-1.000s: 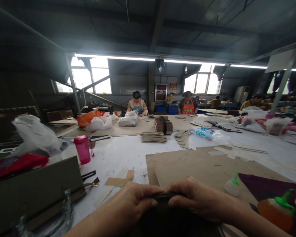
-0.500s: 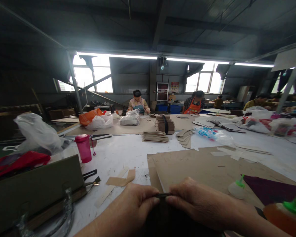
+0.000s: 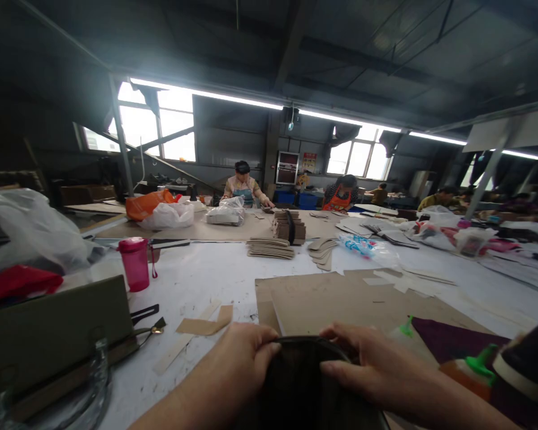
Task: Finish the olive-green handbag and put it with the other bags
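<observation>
At the bottom centre a dark, open-topped bag-like piece (image 3: 298, 388) with a thin curved rim is held upright in front of me. My left hand (image 3: 246, 361) pinches its rim on the left, thumb inside and fingers behind. My right hand (image 3: 367, 361) grips the right side of the rim, with the thumb over the near face. The lower part of the piece is dark and runs out of view. To the left lies an olive-green handbag (image 3: 58, 340) with plastic-wrapped handles. Beside it are tan strips (image 3: 206, 322) on the white table (image 3: 224, 269).
A pink cup (image 3: 134, 266) stands at left near clear plastic bags (image 3: 31, 230). Brown sheets (image 3: 314, 298) lie ahead, with stacked pieces (image 3: 271, 248) beyond. Green-capped bottles (image 3: 470, 370) and purple cloth (image 3: 448, 340) are at right. Two people (image 3: 244, 188) sit across the table.
The rim has spread from a narrow fold into a wide curve. My right hand has moved to the right along it, and the hands are farther apart. The view has shifted right.
</observation>
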Motion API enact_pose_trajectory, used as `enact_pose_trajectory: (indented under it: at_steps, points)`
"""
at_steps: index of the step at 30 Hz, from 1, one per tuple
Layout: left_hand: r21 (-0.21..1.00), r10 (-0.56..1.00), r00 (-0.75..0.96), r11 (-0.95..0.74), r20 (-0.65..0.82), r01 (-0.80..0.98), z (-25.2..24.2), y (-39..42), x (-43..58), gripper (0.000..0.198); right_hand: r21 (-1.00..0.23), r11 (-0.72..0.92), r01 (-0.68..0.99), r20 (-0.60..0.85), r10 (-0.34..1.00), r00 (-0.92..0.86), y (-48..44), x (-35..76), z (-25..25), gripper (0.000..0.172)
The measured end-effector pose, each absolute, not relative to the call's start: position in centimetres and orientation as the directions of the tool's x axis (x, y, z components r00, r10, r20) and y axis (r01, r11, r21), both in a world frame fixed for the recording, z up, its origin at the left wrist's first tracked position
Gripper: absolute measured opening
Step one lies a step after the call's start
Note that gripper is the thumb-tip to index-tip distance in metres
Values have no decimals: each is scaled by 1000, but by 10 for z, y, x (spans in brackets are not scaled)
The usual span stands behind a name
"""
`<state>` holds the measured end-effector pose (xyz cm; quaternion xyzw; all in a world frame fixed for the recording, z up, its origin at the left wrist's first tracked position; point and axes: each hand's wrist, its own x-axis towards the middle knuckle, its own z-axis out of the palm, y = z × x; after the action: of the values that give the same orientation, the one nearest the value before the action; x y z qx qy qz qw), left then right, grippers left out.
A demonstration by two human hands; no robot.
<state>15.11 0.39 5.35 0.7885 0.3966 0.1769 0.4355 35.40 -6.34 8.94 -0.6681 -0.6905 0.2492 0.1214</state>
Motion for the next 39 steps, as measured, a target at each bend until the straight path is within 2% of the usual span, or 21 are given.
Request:
enact_pose_trajectory:
  at_steps: [6, 11, 15, 20, 29, 35, 39]
  points:
    - [820, 783, 619, -310, -68, 481, 55, 4, 151, 23, -376, -91, 922, -200, 980, 16, -68, 349, 89, 17]
    - [827, 781, 622, -309, -61, 469, 51, 2, 151, 22, -334, -24, 942, -120, 993, -17, -69, 349, 87, 20]
    - [854, 759, 650, -309, -43, 418, 49, 0, 149, 23, -309, 22, 951, -125, 990, -63, -68, 355, 87, 22]
    - [859, 766, 642, -305, -35, 411, 47, -2, 148, 21, -380, -11, 925, -172, 983, -58, -57, 349, 89, 21]
    - [878, 765, 644, -295, -19, 377, 45, 5, 140, 24, -344, 47, 938, -134, 986, -98, -53, 340, 88, 27]
    - [845, 779, 626, -313, -34, 434, 49, 9, 142, 25, -458, 63, 887, -111, 986, -127, -42, 336, 91, 23]
    - [832, 767, 642, -360, 7, 421, 46, 13, 139, 24, -408, 106, 907, -60, 988, -143, -35, 332, 86, 21]
